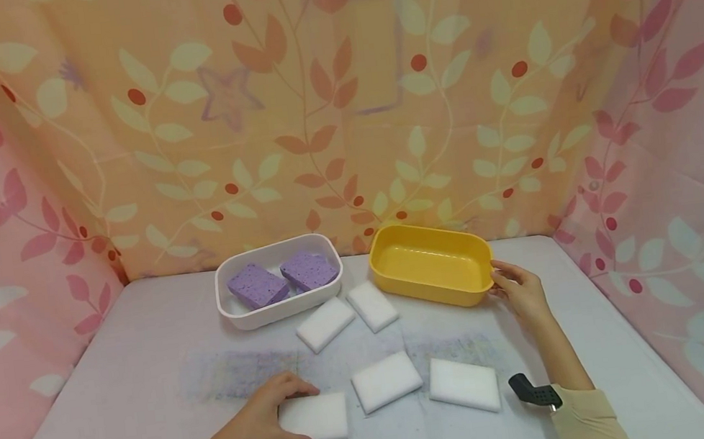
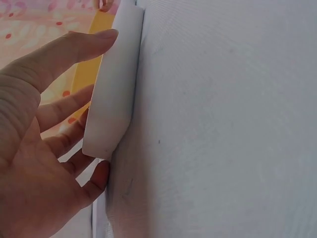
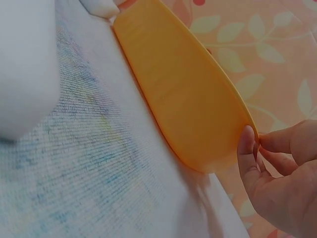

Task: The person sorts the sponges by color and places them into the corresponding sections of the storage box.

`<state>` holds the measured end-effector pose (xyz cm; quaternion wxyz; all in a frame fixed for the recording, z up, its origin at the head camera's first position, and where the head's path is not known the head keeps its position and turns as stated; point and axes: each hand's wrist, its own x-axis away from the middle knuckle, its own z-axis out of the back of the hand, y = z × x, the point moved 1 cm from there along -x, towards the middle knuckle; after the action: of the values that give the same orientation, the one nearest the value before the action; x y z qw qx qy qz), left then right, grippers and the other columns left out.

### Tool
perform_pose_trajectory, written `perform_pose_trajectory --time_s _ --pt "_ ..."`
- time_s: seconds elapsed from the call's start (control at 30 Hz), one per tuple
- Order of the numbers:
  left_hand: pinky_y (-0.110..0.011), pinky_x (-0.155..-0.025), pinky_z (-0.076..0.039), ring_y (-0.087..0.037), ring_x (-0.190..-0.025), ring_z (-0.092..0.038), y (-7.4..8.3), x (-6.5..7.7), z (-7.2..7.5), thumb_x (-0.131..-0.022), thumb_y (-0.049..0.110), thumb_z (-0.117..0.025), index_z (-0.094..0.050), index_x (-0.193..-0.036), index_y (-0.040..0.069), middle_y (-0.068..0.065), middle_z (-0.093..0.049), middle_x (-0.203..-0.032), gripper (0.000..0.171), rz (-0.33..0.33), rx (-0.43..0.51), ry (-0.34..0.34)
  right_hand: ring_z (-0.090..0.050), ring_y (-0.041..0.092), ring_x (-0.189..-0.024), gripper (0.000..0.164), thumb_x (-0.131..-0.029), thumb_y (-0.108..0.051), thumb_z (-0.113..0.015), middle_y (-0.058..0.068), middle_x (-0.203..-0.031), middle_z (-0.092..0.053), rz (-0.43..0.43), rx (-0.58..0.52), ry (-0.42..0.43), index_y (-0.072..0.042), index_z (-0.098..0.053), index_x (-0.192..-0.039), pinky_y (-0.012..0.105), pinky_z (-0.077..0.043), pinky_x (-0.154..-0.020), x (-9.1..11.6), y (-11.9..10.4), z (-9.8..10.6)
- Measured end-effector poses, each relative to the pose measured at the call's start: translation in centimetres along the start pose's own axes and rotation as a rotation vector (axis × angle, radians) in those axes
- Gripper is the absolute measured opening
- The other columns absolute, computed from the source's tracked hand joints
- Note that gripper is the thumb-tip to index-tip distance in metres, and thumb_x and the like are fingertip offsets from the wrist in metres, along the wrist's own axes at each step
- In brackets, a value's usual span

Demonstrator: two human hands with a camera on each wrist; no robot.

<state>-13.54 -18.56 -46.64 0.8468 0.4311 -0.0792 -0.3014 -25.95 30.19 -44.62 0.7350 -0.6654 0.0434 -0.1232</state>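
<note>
My left hand point(image 1: 269, 419) holds a flat white sponge point(image 1: 322, 418) at the front of the table, thumb along the near long edge and fingers at the far one. In the left wrist view the thumb and fingers point(image 2: 64, 141) bracket that white block, which is low over the cloth. At the right, my right hand point(image 1: 522, 293) pinches the right end of a yellow plastic tub point(image 1: 439, 293). The right wrist view shows the thumb point(image 3: 246, 148) on the outer wall of the tub and the fingers at its rim. Nothing lies inside the tub.
A white tub point(image 1: 285, 315) with two purple sponges point(image 1: 258, 285) stands at the back left. More white sponges point(image 1: 386, 382) lie across the middle, two of them close in front of the tubs. Smudges mark the white cloth. Patterned curtains point(image 1: 313, 108) enclose the table.
</note>
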Motion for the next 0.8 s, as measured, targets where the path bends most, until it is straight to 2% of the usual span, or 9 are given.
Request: perform_pose_trajectory --time_s 0.17,0.33,0.57,0.8 --pt "-0.024 -0.086 -0.050 -0.007 -0.105 -0.057 -0.02 0.05 -0.10 -0.075 0.031 -0.097 -0.071 -0.125 0.015 0.005 -0.065 -0.118 0.058 -0.021 -0.020 0.002 -0.064 0.002 -0.078 0.052 -0.109 -0.008 -0.056 -0.002 -0.108 -0.056 -0.018 0.003 -0.005 0.006 -0.042 -0.157 0.016 -0.060 -0.082 -0.12 0.13 0.02" --pt "-0.025 -0.087 -0.050 -0.008 -0.107 -0.056 0.01 0.17 -0.26 -0.075 0.030 -0.096 -0.070 -0.126 0.015 0.005 -0.064 -0.119 0.059 -0.058 -0.056 0.001 -0.064 0.002 -0.078 0.052 -0.109 -0.006 -0.056 -0.003 -0.104 -0.057 -0.001 -0.008 -0.013 0.008 -0.041 -0.156 0.015 -0.060 -0.080 -0.04 0.13 0.08" --pt "-0.024 -0.086 -0.050 -0.007 -0.106 -0.056 -0.25 0.04 -0.05 -0.076 0.031 -0.096 -0.069 -0.128 0.017 0.005 -0.063 -0.119 0.060 -0.034 -0.048 -0.007 -0.064 0.002 -0.079 0.052 -0.109 -0.006 -0.056 -0.002 -0.105 -0.058 -0.005 -0.016 -0.013 0.008 -0.042 -0.156 0.015 -0.060 -0.081 0.16 -0.03 0.04" --pt "-0.026 -0.089 -0.049 -0.008 -0.107 -0.056 -0.07 -0.33 0.61 -0.075 0.032 -0.096 -0.070 -0.126 0.018 0.005 -0.064 -0.119 0.059 -0.044 -0.087 0.030 -0.064 0.001 -0.078 0.052 -0.109 -0.006 -0.056 -0.004 -0.103 -0.058 0.002 -0.020 -0.013 0.008 -0.041 -0.156 0.015 -0.060 -0.080 -0.08 0.15 0.04"
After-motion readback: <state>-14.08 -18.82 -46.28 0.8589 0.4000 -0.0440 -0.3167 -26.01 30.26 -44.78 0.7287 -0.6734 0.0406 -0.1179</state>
